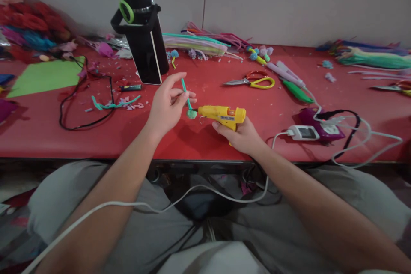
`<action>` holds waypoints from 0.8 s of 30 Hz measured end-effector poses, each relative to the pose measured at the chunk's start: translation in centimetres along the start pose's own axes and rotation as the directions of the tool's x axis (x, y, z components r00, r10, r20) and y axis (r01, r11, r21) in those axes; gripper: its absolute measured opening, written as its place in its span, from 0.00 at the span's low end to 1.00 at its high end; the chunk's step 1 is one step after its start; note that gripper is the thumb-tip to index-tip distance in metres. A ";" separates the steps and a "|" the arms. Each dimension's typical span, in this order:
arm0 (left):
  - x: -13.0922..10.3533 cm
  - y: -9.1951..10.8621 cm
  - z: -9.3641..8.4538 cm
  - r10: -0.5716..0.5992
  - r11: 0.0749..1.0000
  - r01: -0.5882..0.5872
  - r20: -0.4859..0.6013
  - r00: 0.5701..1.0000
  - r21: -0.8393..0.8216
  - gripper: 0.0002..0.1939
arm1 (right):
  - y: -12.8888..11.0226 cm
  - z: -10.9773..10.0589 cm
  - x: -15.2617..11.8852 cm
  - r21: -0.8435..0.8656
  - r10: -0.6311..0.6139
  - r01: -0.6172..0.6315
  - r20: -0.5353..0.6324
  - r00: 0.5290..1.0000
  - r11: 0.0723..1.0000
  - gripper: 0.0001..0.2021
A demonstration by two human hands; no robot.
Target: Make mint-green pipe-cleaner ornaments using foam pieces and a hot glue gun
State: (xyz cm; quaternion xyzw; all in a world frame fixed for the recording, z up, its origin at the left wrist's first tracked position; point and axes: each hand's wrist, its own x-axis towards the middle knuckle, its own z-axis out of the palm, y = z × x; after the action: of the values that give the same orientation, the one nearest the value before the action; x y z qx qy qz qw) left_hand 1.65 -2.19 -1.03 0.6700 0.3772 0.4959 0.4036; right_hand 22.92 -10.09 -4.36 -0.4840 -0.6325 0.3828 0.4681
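My left hand (170,105) pinches a short teal pipe cleaner stem (184,87) between thumb and finger, held above the red tabletop. At the stem's lower end is a small fluffy green ball (192,114). My right hand (240,135) is wrapped round the grip of a yellow hot glue gun (221,114), which points left. The gun's nozzle meets the stem just above the green ball, touching or very nearly so. Behind the gun lie scissors (250,81) with red and yellow handles.
A black bottle (133,0) stands at the back with a black phone (144,58) leaning on it. Bundles of pipe cleaners (195,45) lie along the wall. A purple power strip (334,130) with a white plug sits right. A white cable (192,188) crosses my lap.
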 end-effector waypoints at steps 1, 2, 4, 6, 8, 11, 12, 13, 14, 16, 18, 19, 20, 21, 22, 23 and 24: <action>0.0 0.0 0.0 0.007 1.000 -0.007 0.005 1.000 0.001 0.23 | 0.0 0.0 0.0 0.005 0.002 -0.002 -0.003 1.000 1.000 0.11; 0.0 0.0 0.0 0.011 1.000 -0.011 0.010 1.000 0.003 0.23 | 0.1 0.0 0.0 0.011 0.002 -0.002 -0.003 1.000 1.000 0.11; 0.0 0.0 0.0 0.011 1.000 -0.011 0.014 1.000 0.004 0.23 | 0.2 0.1 0.0 0.019 -0.004 0.004 0.000 1.000 1.000 0.12; 0.0 -0.1 0.1 0.000 1.000 0.000 0.011 1.000 0.001 0.23 | 0.3 0.1 0.0 0.019 -0.010 0.010 0.006 1.000 1.000 0.12; 0.0 -0.1 0.1 -0.010 1.000 0.010 0.006 1.000 -0.007 0.23 | 0.3 0.1 0.0 0.014 -0.015 0.015 0.008 1.000 1.000 0.13; 0.0 0.1 0.2 -0.017 1.000 0.017 -0.001 1.000 -0.011 0.23 | 0.3 0.0 0.0 0.004 -0.021 0.021 0.011 1.000 1.000 0.13; 0.0 0.1 0.2 -0.019 1.000 0.019 -0.005 1.000 -0.010 0.23 | 0.2 0.0 0.0 0.003 -0.021 0.021 0.010 1.000 1.000 0.13; 0.0 0.1 0.2 -0.021 1.000 0.021 -0.008 1.000 -0.009 0.23 | 0.2 0.0 0.0 0.004 -0.020 0.020 0.009 1.000 1.000 0.13; 0.0 0.2 0.2 -0.022 1.000 0.022 -0.009 1.000 -0.009 0.23 | 0.2 0.0 0.0 0.006 -0.019 0.019 0.009 1.000 1.000 0.12; 0.0 0.1 0.2 -0.022 1.000 0.022 -0.009 1.000 -0.012 0.23 | 0.2 0.0 0.0 0.011 -0.015 0.015 0.012 1.000 1.000 0.12; 0.0 0.0 0.2 -0.021 1.000 0.021 -0.008 1.000 -0.013 0.24 | 0.2 0.0 0.0 0.012 -0.016 0.016 0.019 1.000 1.000 0.12; 0.0 0.0 0.2 -0.018 1.000 0.018 -0.007 1.000 -0.013 0.24 | 0.2 0.1 0.0 0.011 -0.020 0.020 0.020 1.000 1.000 0.12; 0.0 -0.1 0.2 -0.014 1.000 0.014 -0.008 1.000 -0.013 0.24 | 0.2 0.1 0.0 0.010 -0.023 0.023 0.018 1.000 1.000 0.12; 0.0 -0.1 0.1 -0.010 1.000 0.010 -0.009 1.000 -0.011 0.23 | 0.1 0.1 0.0 0.007 -0.023 0.023 0.017 1.000 1.000 0.11; 0.0 -0.1 0.1 -0.007 1.000 0.007 -0.010 1.000 -0.009 0.23 | 0.1 0.1 0.0 0.004 -0.023 0.023 0.018 1.000 1.000 0.11; 0.0 0.0 0.1 -0.005 1.000 0.005 -0.010 1.000 -0.006 0.23 | 0.0 0.1 0.0 0.002 -0.023 0.023 0.017 1.000 1.000 0.11; 0.0 0.0 0.1 -0.006 1.000 0.006 -0.012 1.000 -0.003 0.22 | 0.0 0.1 0.0 0.001 -0.023 0.023 0.017 1.000 1.000 0.11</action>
State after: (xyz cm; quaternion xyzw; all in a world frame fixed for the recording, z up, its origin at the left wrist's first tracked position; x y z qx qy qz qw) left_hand 1.76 -2.18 -1.03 0.6653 0.3807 0.4993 0.4039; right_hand 22.84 -10.11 -4.36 -0.4735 -0.6418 0.3817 0.4672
